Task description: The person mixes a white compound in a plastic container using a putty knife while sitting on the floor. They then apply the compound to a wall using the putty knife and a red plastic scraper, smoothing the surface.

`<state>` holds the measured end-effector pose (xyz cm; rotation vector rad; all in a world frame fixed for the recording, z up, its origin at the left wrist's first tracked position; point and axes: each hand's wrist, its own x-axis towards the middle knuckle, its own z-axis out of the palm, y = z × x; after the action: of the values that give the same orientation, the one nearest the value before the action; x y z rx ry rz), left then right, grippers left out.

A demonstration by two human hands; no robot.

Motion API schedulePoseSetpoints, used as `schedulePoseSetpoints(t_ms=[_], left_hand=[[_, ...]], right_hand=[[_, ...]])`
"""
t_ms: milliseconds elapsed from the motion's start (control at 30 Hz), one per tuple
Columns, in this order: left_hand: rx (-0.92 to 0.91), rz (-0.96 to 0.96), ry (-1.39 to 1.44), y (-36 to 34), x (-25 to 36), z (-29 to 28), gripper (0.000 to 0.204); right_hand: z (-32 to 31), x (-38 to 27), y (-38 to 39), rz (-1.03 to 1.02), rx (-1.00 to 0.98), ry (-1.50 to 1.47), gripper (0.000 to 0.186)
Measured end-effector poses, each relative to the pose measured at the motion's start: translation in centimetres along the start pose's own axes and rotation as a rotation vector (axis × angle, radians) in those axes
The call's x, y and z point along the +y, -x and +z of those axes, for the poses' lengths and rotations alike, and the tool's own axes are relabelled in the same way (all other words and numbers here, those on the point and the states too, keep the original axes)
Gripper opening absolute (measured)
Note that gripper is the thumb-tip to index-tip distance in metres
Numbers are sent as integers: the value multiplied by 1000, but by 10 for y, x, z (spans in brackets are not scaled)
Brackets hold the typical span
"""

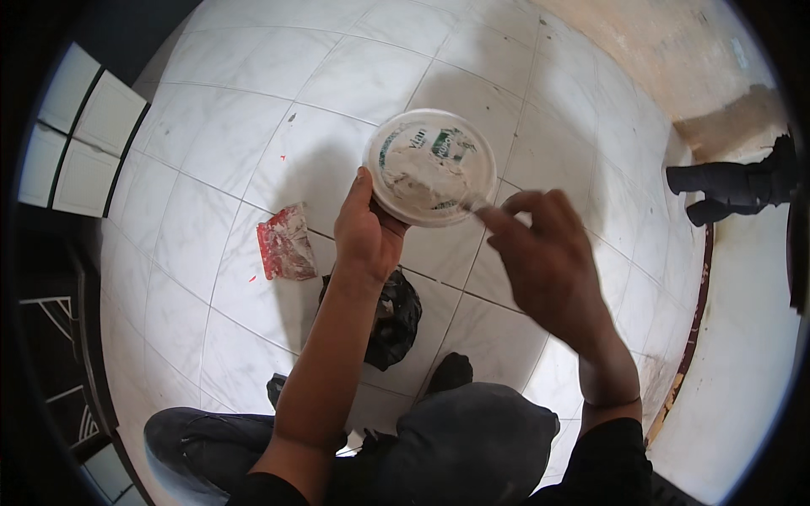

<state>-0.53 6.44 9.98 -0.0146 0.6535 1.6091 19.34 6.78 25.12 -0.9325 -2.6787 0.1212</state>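
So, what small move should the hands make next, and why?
Probably a light inward stroke by the right hand over the round white lid: greyish paste is smeared across its face, the left hand grips its rim, and the other, though blurred, is at its lower-right edge.

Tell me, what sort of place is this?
Probably an indoor room, perhaps under repair: it has marble-patterned floor tiles and a patchy, stained wall, and the left hand holds a pale-smeared round lid.

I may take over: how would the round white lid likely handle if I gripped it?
The round white lid is probably light, since only the left hand grips it. Its raised rim suggests fair stiffness. The pale smears might make its face slippery.
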Motion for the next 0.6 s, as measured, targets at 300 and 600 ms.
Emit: schedulePoseSetpoints(t_ms=[300, 600], left_hand=[[8, 98, 25, 2, -3, 5, 49], [-25, 108, 43, 10, 5, 1, 49]], right_hand=[[-24, 50, 11, 739, 196, -536, 18], [5, 98, 14, 878, 189, -998, 21]])
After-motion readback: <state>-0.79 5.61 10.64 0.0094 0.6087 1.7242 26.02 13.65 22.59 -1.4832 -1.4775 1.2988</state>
